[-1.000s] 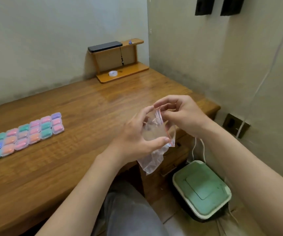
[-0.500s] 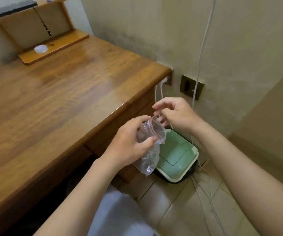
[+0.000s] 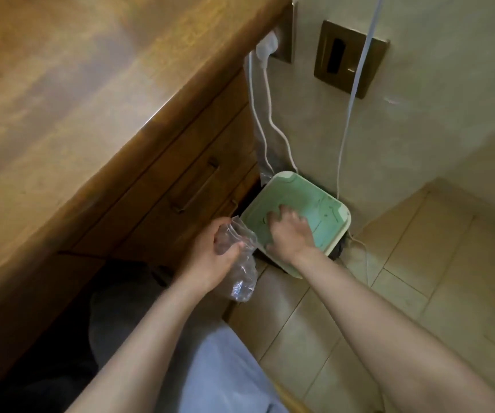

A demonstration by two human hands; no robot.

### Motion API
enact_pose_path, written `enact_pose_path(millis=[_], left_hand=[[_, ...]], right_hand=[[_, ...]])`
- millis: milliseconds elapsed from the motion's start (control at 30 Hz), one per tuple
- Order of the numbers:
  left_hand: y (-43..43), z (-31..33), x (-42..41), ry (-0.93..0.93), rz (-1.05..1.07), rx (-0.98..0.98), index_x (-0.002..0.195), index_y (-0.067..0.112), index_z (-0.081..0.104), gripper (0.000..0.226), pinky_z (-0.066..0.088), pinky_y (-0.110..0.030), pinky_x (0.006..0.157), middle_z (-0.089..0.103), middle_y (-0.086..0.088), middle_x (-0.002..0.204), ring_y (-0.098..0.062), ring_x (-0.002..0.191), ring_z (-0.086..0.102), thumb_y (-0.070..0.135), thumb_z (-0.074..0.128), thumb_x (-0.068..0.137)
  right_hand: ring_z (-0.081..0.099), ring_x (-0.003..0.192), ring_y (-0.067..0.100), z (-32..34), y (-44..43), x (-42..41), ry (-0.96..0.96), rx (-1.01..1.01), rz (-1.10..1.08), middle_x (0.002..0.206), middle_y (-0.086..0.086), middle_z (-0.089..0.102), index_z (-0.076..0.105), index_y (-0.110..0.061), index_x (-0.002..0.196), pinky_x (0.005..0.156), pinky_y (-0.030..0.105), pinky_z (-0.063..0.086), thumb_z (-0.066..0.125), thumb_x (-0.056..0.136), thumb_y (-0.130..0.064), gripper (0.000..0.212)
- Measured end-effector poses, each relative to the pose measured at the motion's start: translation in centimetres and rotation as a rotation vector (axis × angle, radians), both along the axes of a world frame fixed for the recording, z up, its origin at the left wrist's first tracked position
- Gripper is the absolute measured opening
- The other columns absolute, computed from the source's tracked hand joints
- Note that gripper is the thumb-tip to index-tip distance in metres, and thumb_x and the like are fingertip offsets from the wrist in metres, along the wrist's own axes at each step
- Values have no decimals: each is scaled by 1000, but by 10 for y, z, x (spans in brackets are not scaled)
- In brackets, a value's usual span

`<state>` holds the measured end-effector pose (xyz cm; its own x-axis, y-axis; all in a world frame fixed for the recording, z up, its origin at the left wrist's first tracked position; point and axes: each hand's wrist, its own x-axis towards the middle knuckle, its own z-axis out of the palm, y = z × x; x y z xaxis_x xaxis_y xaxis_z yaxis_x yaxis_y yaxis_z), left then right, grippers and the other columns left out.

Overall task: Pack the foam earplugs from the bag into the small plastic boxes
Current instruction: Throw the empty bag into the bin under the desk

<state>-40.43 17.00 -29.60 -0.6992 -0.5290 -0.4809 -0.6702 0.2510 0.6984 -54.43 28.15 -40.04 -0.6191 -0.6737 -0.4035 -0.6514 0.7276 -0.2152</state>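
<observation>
L hand (image 3: 210,254) grips the crumpled clear bag (image 3: 241,275) just left of the green bin (image 3: 343,226); R hand (image 3: 289,234), fingers flat, presses its lid (image 3: 314,198). Bag looks light, soft, slippery: best pinched near the mouth.

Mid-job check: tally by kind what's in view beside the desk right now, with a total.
Clear plastic bag: 1, gripped by the left hand
Green-lidded bin: 1, right hand flat on its lid
Wall plates: 2
White plug: 1
Total: 5
</observation>
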Motion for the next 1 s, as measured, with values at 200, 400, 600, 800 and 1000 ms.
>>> enact_pose_path(millis=[200,400,600,800,1000], left_hand=[[-1,-22,-6,-62,79,58,138,36,48,51,37,-9,63,50,19,114,14,85,48,27,70,93],[-1,-30,-9,-47,93,77,124,40,47,43,38,-3,63,44,32,98,9,89,51,23,71,93],[-4,-30,-10,-44,89,99,136,33,48,48,40,-5,58,46,30,100,16,81,49,22,69,94],[-12,-27,-7,5,119,114,131,32,53,45,55,-28,89,59,13,116,-11,112,61,26,73,91],[-12,-28,-4,46,181,174,124,32,57,39,56,-24,82,64,13,115,-6,106,64,21,73,91]], right_hand=[[38,127,38,-34,-3,6,84,78,82,139,19,38,39,-17,141,93,45,39,74,75,-37,77],[45,117,38,-42,-5,7,130,96,104,126,20,49,50,-15,135,86,44,40,75,71,-29,70],[44,118,41,-37,-7,12,115,106,103,127,22,50,53,-12,131,88,46,41,73,69,-34,69],[52,105,35,-5,2,1,111,0,189,117,16,56,57,-12,118,83,43,43,60,74,-39,52],[57,102,29,54,18,-47,72,-196,252,107,9,58,56,-9,124,79,37,50,55,86,-19,39]])
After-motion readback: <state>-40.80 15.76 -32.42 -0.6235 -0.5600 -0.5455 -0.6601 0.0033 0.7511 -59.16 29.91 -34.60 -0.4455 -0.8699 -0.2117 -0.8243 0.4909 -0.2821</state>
